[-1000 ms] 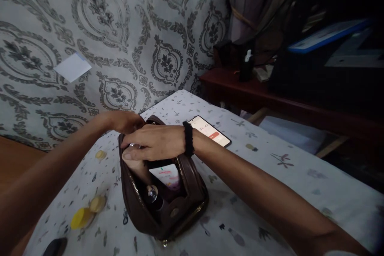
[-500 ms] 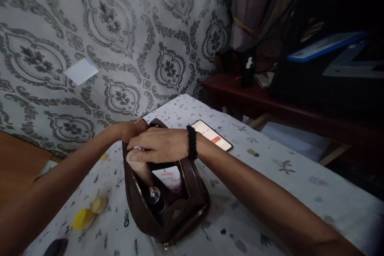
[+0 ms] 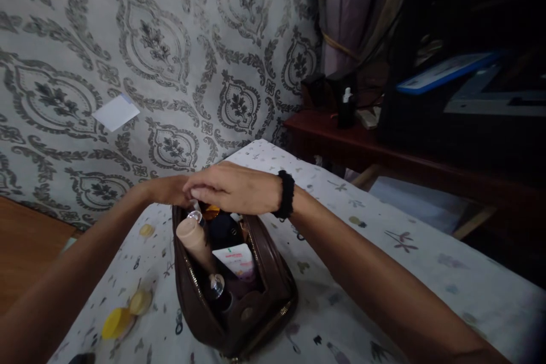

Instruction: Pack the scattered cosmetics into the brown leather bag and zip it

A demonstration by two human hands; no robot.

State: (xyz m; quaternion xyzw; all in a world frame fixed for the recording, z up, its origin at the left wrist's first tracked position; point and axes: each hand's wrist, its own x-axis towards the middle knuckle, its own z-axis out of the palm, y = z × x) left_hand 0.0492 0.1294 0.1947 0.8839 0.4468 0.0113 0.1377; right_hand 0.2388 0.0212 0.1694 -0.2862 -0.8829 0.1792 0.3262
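A brown toiletry bag lies unzipped on the patterned sheet. Inside it stand a beige tube, a white-and-pink packet, a clear-capped bottle and a dark rounded item. Part of something orange shows below my right hand. That hand reaches across the bag's far end, fingers bent together beside a small clear, whitish piece; what they hold is unclear. My left hand is at the bag's far left rim, its fingertips covered by the right hand.
Yellow round items and a smaller pale yellow one lie on the sheet left of the bag. A dark red table with a small dark bottle stands at the back right. Patterned wallpaper lines the far side.
My right hand has lifted and shifted slightly away from the beige tube, uncovering more of the bag's contents. My left hand has moved a little left. The phone is now hidden.
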